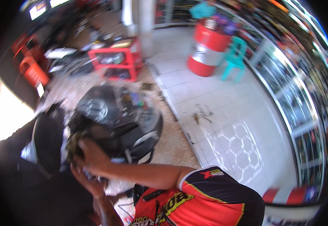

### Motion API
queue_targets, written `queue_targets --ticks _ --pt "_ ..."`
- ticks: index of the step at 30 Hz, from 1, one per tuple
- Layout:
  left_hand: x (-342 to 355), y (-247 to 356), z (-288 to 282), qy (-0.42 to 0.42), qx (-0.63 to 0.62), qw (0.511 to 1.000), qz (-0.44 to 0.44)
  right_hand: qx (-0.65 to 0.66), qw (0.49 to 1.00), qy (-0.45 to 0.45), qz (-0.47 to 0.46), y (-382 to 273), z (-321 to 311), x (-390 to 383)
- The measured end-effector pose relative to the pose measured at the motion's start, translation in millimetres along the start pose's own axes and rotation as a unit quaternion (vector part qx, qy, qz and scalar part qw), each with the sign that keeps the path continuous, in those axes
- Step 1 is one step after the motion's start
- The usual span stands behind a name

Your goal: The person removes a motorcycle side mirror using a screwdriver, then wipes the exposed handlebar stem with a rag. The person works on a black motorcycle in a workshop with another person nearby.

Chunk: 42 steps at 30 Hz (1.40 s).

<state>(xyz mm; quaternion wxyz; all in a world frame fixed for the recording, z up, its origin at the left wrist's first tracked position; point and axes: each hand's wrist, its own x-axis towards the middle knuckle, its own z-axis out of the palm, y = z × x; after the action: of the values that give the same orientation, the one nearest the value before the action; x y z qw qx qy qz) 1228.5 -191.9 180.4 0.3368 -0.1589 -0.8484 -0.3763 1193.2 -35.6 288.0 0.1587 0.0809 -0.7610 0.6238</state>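
Observation:
My right hand [91, 155] reaches across to the left side, its fingers closed on a mottled green-brown thing [73, 145], perhaps cloth; blur hides its exact kind. Just below, my left hand [87, 183] is raised close against the right one, its fingers pointing up toward the same thing. Whether the left fingers grip it cannot be made out. Right behind the hands stands a black motorcycle [133, 145], seen in part. A large black shape [28, 180] fills the space left of my hands, too dark to name.
Small parts lie on a dark surface [135, 103] beyond the hands. Behind it stands a red shelf cart [115, 60]. On the tiled floor [179, 94] lie some tools [202, 115]. Farther right are a red-and-white drum [205, 51], a teal chair [235, 58] and glass display cases [292, 101].

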Motion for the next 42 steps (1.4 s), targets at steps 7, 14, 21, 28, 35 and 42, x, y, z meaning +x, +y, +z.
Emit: queue_targets --ticks 7,14,21,28,35,42 --pt "11 -19 2 -0.002 -0.002 0.997 0.071 -0.012 0.997 -0.033 0.068 1 11 -12" --pt "12 -19 0 0.0 -0.009 0.995 0.097 -0.048 0.997 -0.063 -0.026 -1 5 0" --pt "24 3 5 -0.023 -0.174 0.984 -0.023 -0.088 0.993 -0.068 -0.027 4 5 13" --pt "45 10 17 -0.014 -0.177 0.961 -0.21 -0.15 0.978 -0.069 -0.127 22 17 27" --pt "39 8 23 0.025 -0.48 0.829 -0.285 -0.044 0.997 -0.062 -0.026 25 20 22" --pt "40 8 26 0.023 -0.463 0.843 -0.272 -0.064 0.99 -0.106 -0.074 30 14 24"
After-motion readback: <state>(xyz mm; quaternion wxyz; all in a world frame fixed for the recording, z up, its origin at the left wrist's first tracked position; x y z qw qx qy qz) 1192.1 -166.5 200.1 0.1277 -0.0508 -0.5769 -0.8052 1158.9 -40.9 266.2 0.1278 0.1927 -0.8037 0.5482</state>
